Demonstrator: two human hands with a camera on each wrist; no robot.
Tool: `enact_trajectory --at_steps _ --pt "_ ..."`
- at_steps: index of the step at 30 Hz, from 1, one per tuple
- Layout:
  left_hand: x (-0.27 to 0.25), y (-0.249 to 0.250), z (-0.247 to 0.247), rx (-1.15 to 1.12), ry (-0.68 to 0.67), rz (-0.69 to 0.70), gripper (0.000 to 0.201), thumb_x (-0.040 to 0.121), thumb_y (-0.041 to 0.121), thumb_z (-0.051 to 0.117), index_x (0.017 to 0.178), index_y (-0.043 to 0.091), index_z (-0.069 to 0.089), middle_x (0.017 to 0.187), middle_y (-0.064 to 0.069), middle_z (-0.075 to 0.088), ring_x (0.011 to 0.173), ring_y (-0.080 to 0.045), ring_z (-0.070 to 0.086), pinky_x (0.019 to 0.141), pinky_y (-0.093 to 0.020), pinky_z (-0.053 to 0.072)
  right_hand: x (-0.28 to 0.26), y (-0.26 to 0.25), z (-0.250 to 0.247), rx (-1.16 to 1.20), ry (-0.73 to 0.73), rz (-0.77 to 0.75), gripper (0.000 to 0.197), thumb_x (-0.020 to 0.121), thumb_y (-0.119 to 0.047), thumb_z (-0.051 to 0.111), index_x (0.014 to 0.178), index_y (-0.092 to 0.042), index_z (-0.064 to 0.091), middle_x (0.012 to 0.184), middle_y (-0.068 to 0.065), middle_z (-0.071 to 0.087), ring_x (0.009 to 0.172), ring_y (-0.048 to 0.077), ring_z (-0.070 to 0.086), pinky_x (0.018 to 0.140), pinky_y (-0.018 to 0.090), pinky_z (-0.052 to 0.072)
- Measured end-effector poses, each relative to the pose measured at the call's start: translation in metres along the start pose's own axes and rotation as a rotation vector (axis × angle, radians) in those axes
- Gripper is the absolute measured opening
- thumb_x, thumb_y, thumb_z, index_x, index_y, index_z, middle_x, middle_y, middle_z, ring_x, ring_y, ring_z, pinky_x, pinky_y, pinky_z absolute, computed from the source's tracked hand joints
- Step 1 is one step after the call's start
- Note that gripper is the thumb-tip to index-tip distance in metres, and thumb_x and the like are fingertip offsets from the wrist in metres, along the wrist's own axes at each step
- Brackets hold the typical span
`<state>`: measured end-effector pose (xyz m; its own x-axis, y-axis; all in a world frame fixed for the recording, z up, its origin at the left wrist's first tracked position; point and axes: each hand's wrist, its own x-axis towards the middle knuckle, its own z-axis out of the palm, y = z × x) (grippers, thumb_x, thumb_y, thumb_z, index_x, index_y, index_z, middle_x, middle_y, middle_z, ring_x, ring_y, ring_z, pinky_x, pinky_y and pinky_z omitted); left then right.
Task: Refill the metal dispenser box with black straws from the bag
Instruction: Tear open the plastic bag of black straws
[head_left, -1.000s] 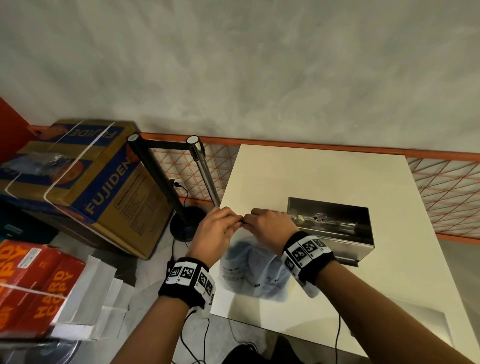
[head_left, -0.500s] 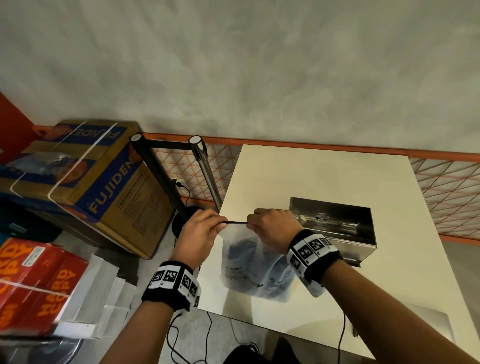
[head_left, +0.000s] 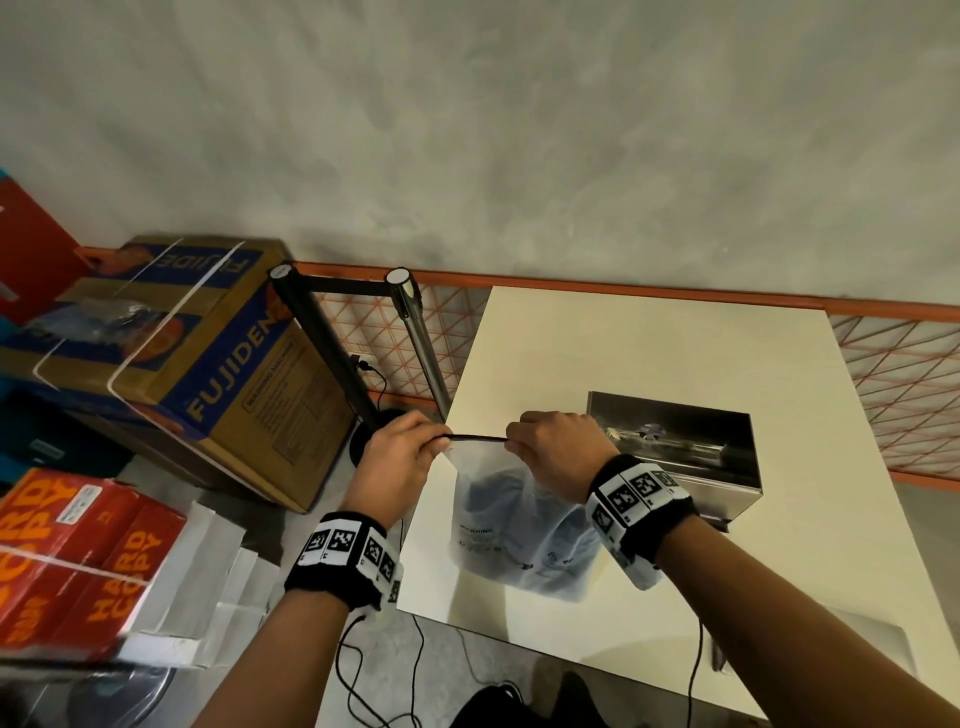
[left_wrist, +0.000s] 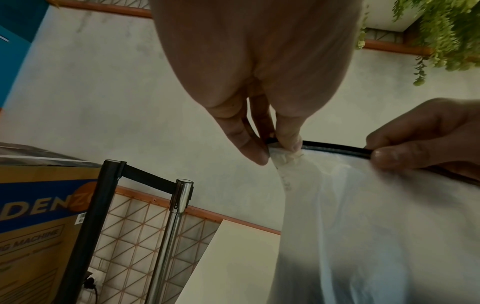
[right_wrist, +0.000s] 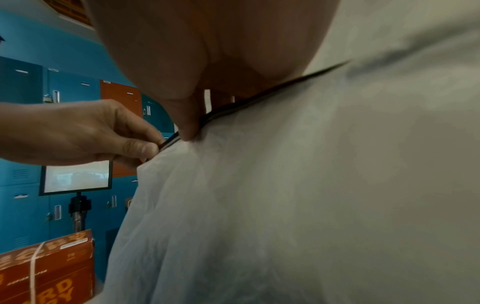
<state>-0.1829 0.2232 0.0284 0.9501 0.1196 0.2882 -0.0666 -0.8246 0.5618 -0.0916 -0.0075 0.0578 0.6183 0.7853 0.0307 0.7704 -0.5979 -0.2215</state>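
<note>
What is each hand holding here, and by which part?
Both hold the bag by its black top edge: the left hand pinches the left end, the right hand pinches it further along.

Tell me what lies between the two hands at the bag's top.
Between left hand and right hand, the bag's black top edge runs taut, each end pinched; clearest in the left wrist view.

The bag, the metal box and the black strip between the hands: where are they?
bag (head_left: 511, 514), head view, its cloudy front face.
metal box (head_left: 691, 441), head view, its dark open inside.
black strip (left_wrist: 335, 148), left wrist view, the stretch between the hands.
</note>
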Motion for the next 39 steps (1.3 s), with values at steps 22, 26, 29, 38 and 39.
enact_trajectory --at_steps 22,26,29,38,39 --pt "0.008 0.027 0.006 -0.021 -0.055 0.083 0.023 0.097 0.005 0.059 0.107 0.024 0.066 0.104 0.01 0.062 0.1 -0.012 0.06 0.088 -0.035 0.051 0.002 0.003 0.0 0.072 0.044 0.035 0.022 0.1 -0.029 0.043 0.123 -0.033 0.045 0.11 -0.006 0.067 0.086 0.035 0.066 0.067 0.038 0.05" --pt "0.008 0.034 0.01 -0.058 -0.093 0.08 0.031 0.093 -0.005 0.057 0.102 0.023 0.065 0.104 0.013 0.057 0.095 -0.007 0.059 0.084 -0.03 0.051 -0.004 -0.001 0.003 0.047 0.04 -0.027 0.047 0.09 -0.012 0.053 0.126 -0.037 0.039 0.101 -0.005 0.061 0.076 0.03 0.065 0.057 0.038 0.052" --pt "0.009 0.037 0.011 -0.073 -0.085 0.086 0.031 0.092 -0.005 0.058 0.102 0.023 0.065 0.103 0.012 0.057 0.092 -0.006 0.059 0.082 -0.025 0.05 -0.007 0.001 0.002 0.043 0.02 -0.019 0.062 0.078 -0.006 0.057 0.128 -0.038 0.038 0.095 -0.002 0.055 0.071 0.031 0.063 0.055 0.038 0.051" --pt "0.009 0.039 0.016 -0.068 -0.041 0.107 0.024 0.089 -0.006 0.064 0.098 0.015 0.07 0.1 0.013 0.061 0.087 -0.004 0.06 0.079 -0.011 0.047 -0.01 0.005 0.005 0.037 0.116 -0.051 0.062 0.078 0.0 0.057 0.127 -0.038 0.049 0.086 -0.001 0.053 0.064 0.029 0.059 0.049 0.035 0.046" --pt "0.01 0.039 0.018 -0.082 -0.054 0.106 0.023 0.089 -0.006 0.066 0.099 0.014 0.071 0.1 0.012 0.062 0.088 -0.003 0.061 0.08 -0.01 0.047 -0.01 0.005 0.006 0.031 0.122 -0.051 0.063 0.079 0.0 0.058 0.128 -0.039 0.049 0.084 -0.001 0.051 0.061 0.028 0.057 0.048 0.034 0.044"
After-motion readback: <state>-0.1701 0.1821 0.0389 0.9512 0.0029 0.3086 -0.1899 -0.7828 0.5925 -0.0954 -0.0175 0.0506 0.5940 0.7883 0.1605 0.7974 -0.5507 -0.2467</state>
